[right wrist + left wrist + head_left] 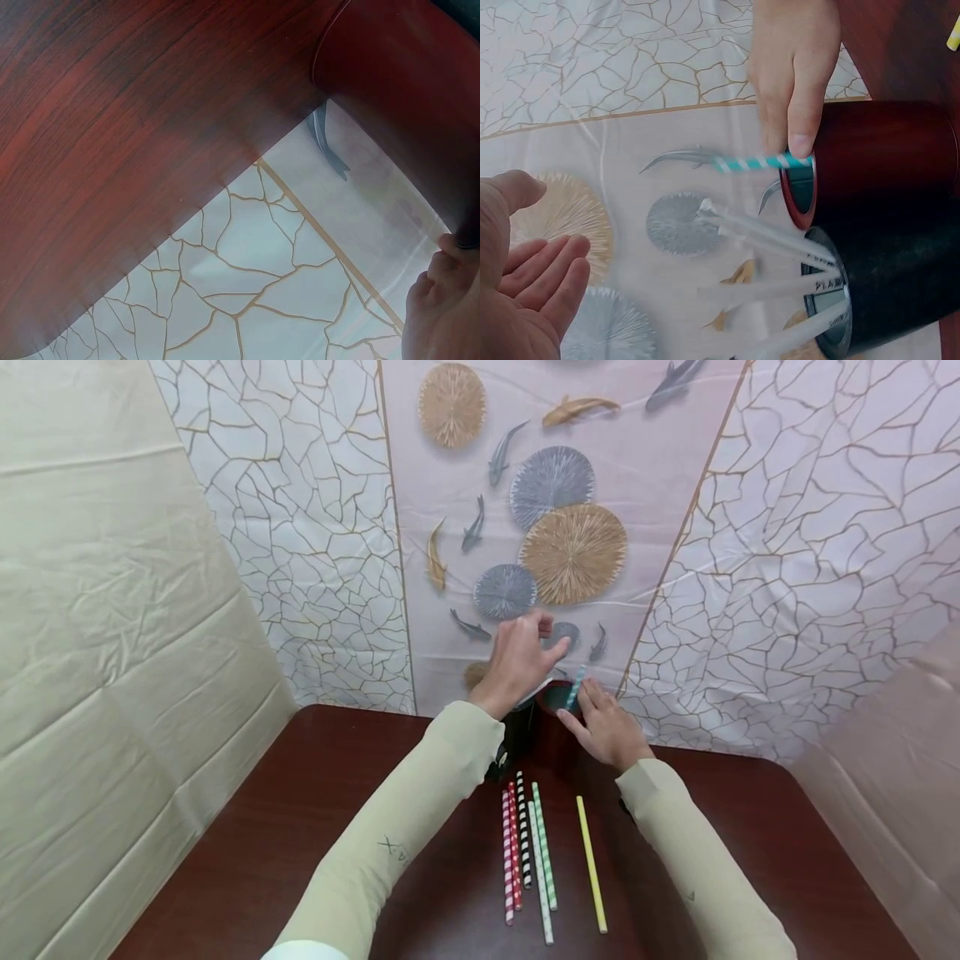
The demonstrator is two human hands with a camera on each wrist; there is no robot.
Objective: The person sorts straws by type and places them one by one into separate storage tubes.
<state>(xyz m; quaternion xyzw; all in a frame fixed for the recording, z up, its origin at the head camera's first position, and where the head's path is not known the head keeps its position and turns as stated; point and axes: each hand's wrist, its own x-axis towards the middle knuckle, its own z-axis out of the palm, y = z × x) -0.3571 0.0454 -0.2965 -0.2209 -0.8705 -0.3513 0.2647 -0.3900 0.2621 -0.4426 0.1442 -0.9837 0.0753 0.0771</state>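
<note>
A dark red cup (553, 739) stands at the back of the table, with a black cup (900, 270) beside it on the left. My right hand (606, 727) holds the red cup at its rim, thumb at the front and fingers at the right side. A teal-and-white striped straw (757, 163) leans out of the red cup, right at a right fingertip. Over the black cup hovers my left hand (521, 660), fingers loosely bent, with nothing in it. Several white paper-wrapped straws (780, 244) stick out of the black cup.
Nearer on the brown table (247, 827) lie a pink striped straw (507, 860), a red dotted straw (514, 843), a black striped straw (523, 831), two green-and-white straws (545, 847) and a yellow straw (592, 864). A patterned cloth (322, 543) hangs behind.
</note>
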